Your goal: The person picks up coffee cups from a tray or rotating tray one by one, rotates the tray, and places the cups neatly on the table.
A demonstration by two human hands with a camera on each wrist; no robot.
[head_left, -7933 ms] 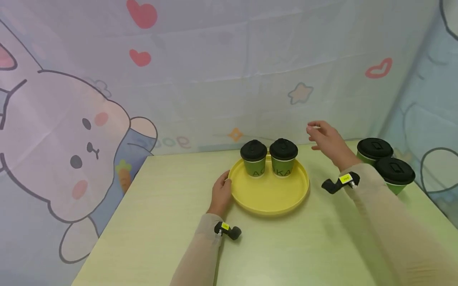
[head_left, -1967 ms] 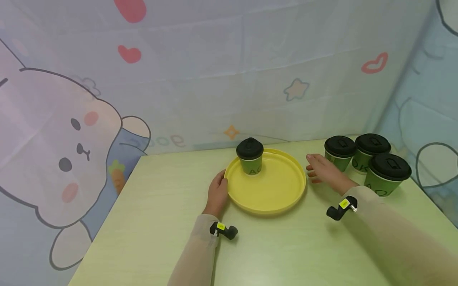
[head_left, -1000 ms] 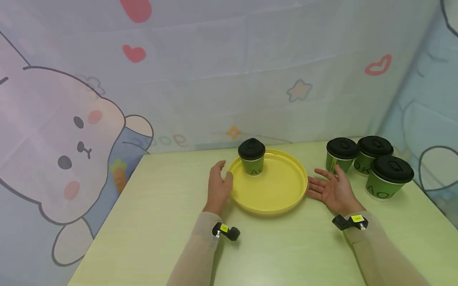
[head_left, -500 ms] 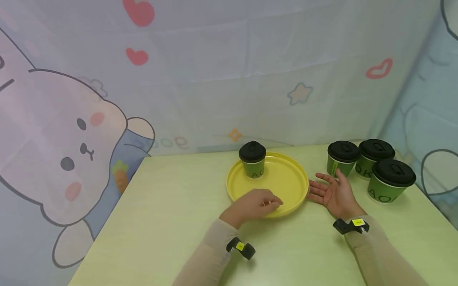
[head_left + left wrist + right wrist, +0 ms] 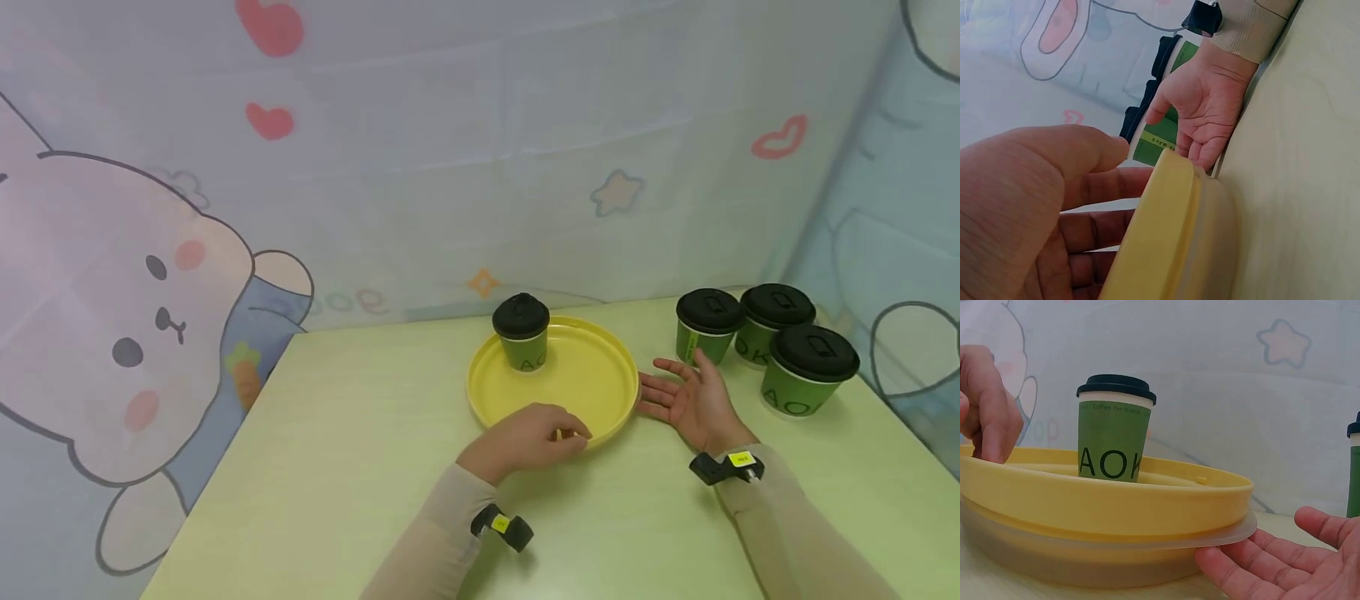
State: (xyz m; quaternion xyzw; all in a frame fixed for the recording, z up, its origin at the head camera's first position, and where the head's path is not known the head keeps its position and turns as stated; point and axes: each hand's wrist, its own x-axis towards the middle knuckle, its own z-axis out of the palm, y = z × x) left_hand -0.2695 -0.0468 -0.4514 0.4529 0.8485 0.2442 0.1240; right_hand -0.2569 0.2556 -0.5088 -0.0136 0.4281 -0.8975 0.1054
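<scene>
A round yellow tray lies on the table, with one green paper cup with a black lid upright at its back left. My left hand is over the tray's near rim. In the left wrist view its loosely bent fingers reach behind the yellow rim, and the thumb stays apart from it. Palm up, my right hand lies at the tray's right edge. Its straight fingertips touch or reach just under the rim in the right wrist view; exact contact is unclear. Neither hand holds a cup.
Three more lidded green cups stand together on the right: one nearest the right hand, one behind and one in front. A printed cloth hangs at the table's back edge.
One cup has gone from the tray to the group on the right. My right hand has turned palm up beside the tray. My left hand has moved from the tray's left side to its near rim.
</scene>
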